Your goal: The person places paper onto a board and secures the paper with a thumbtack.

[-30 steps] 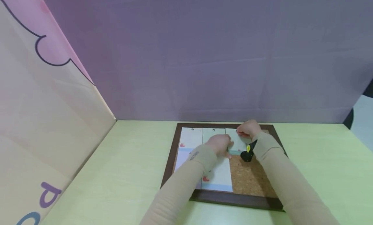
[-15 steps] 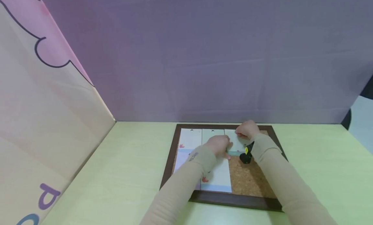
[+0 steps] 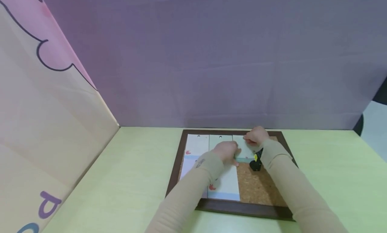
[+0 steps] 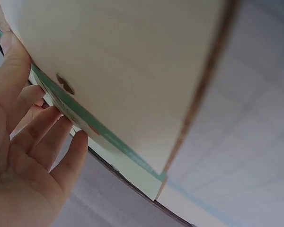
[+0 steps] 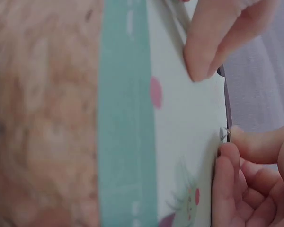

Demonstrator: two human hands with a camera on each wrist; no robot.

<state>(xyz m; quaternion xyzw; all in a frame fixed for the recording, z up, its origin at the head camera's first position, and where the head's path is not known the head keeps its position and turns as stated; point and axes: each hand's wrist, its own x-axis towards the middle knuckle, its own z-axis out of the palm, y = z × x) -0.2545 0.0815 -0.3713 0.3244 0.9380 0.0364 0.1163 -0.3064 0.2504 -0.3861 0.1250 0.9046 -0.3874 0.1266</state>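
Observation:
In the head view a cork board (image 3: pixel 260 187) with a dark brown frame lies on the table, partly covered by several illustrated paper sheets. My right hand (image 3: pixel 257 135) is at the board's far edge. There its thumb and forefinger pinch a small silver thumbtack (image 5: pixel 223 134) at the edge of a pale sheet with a green band (image 5: pixel 125 118). My left hand (image 3: pixel 226 150) rests on the sheets just to the left. Its fingers (image 4: pixel 68 161) are spread and fairly straight in the left wrist view, touching the paper. How deep the tack sits cannot be seen.
Silver tacks (image 3: pixel 220 137) show at the tops of the neighbouring sheets. A grey-purple cloth wall (image 3: pixel 193 65) rises behind the pale table (image 3: pixel 136 166), and a printed cloth panel (image 3: pixel 54 125) stands on the left. A black wrist device (image 3: pixel 256 164) hangs under the right wrist.
Both hands keep almost the same place on the board, the right still at the tack. The whole head view has shifted slightly, with the board a little lower in it.

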